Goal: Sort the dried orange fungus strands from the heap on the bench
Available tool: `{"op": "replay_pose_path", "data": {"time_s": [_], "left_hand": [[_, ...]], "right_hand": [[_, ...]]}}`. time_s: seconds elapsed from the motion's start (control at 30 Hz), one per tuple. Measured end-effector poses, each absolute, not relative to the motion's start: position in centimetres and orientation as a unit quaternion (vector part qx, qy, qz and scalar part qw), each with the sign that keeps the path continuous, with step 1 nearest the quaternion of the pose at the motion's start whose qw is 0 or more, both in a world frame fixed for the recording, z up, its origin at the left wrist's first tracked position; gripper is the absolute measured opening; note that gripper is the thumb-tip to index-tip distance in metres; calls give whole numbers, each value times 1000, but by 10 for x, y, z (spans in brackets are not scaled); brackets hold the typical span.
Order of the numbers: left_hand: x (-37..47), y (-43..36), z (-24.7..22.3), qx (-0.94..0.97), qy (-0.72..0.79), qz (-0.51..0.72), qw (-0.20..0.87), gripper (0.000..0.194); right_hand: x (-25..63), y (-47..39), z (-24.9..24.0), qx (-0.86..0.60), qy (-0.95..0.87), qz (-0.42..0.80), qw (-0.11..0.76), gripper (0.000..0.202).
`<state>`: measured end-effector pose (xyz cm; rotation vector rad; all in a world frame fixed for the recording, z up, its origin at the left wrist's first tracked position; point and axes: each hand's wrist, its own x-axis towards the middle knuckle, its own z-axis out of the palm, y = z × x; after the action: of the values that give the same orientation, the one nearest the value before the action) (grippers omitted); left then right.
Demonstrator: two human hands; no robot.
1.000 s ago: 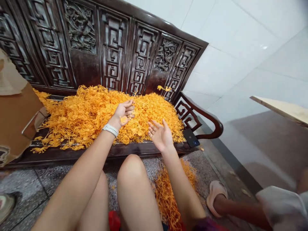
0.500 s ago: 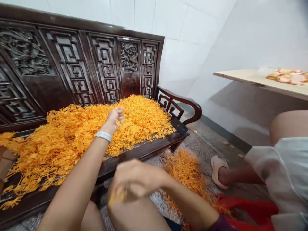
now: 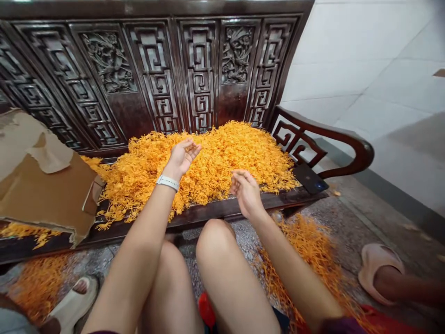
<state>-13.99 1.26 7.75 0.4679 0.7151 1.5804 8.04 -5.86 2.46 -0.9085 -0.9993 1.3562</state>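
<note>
A heap of yellow-orange, stringy, branching pieces [image 3: 222, 157] covers the seat of a dark carved wooden bench [image 3: 208, 215]. Over the middle of this heap is my left hand [image 3: 182, 157], palm turned inward, fingers loosely bent and apart, with nothing visible in it. A pale watch band circles that wrist. My right hand [image 3: 246, 191] hovers at the heap's front edge, above my right knee. Its fingers are half curled toward the left hand, and I see nothing between them. The two hands are apart.
A torn cardboard box [image 3: 48, 190] stands on the bench at left. A black phone [image 3: 310, 178] lies by the armrest [image 3: 333, 132]. Orange strands [image 3: 309, 250] cover floor patches on both sides. Other people's feet in sandals [image 3: 377, 266] show left and right.
My view has turned left, bringing the cardboard box in. My right hand has risen from my knee toward the heap. The left hand's fingers, closed before, are now apart; yellow bits at both hands are gone.
</note>
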Motion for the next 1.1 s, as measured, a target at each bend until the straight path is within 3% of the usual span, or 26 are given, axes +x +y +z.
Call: {"op": "replay_pose_path", "data": {"time_s": [0.07, 0.17, 0.23, 0.3, 0.47, 0.63, 0.8, 1.1], "left_hand": [[-131, 7, 81, 245, 291, 676, 632, 14], [-112, -3, 88, 262, 276, 657, 650, 14], [-98, -8, 93, 249, 261, 653, 665, 12], [-87, -12, 97, 234, 249, 647, 682, 13], [-83, -14, 94, 290, 260, 633, 669, 64], [-84, -14, 84, 408, 300, 593, 626, 96], [-71, -16, 78, 429, 341, 584, 599, 100], [-63, -16, 74, 475, 350, 594, 547, 91]], "right_hand": [[78, -58, 30, -422, -573, 365, 600, 30], [77, -45, 38, -439, -723, 117, 520, 62], [76, -33, 38, -430, -771, 58, 466, 76], [75, -24, 34, -413, -791, 45, 449, 75], [71, -20, 28, -373, -733, 123, 555, 35], [68, -24, 36, -315, -599, 391, 623, 26], [63, -26, 35, -306, -465, 532, 638, 39], [61, -28, 34, -397, -468, 485, 623, 56]]}}
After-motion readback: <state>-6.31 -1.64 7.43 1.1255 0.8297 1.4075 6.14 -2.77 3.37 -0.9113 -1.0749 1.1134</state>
